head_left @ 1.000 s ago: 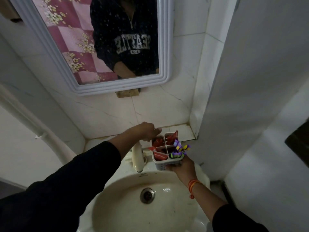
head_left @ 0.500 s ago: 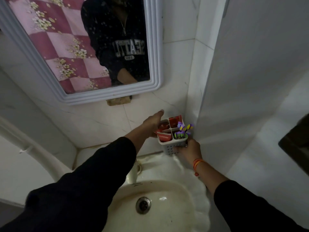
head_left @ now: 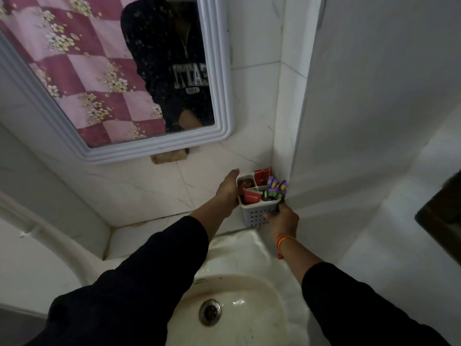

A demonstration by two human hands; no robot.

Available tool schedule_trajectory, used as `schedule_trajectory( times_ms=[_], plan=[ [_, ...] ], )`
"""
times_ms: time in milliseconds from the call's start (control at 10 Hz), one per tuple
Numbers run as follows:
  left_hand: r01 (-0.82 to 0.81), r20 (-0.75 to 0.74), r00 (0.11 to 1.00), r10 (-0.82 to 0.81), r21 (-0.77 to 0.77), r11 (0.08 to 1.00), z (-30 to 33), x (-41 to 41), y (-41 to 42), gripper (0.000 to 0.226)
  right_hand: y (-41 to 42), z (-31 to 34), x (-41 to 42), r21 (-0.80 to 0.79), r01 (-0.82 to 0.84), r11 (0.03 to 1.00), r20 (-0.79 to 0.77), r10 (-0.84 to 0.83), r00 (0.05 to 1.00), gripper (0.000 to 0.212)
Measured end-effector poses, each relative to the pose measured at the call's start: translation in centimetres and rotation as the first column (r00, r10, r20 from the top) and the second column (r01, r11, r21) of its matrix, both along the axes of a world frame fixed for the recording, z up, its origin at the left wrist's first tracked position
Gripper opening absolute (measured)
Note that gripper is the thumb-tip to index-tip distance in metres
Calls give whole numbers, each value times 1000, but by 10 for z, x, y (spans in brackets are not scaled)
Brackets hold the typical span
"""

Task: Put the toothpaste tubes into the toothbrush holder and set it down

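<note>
A white perforated toothbrush holder with four compartments sits in the tiled corner above the basin. Red toothpaste tubes stand in its left and back compartments. Purple and yellow toothbrushes fill the right one. My left hand grips the holder's left side, fingers along the rim. My right hand holds its lower right corner from below. I cannot tell whether the holder's base rests on the ledge.
A white wash basin with a metal drain lies below. A framed mirror hangs on the tiled wall. A white wall juts out close on the right. A narrow ledge runs behind the basin.
Both hands have carried the holder up from over the basin and back into the corner against the right wall. My left hand went from hovering over it to gripping its left side.
</note>
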State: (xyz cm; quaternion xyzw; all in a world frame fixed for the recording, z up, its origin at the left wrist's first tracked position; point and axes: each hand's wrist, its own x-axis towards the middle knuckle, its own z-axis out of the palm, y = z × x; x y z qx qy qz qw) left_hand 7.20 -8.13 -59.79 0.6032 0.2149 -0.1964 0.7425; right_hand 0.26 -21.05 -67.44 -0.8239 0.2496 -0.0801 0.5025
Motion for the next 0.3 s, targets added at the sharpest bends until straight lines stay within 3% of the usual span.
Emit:
schedule_trajectory(
  times_ms=[100, 200, 300],
  plan=[
    [-34, 30, 999, 33, 22, 999, 12, -15, -2, 41, -2, 3, -1, -28, 12, 1000, -54, -14, 998, 40],
    [-23, 51, 999, 9, 281, 959, 19, -29, 3, 51, 0, 7, -15, -43, 18, 999, -166, -25, 986, 35],
    [-11, 122, 990, -65, 540, 842, 35, -48, 12, 58, 8, 12, -27, -45, -19, 999, -171, 11, 985, 34]
  ],
)
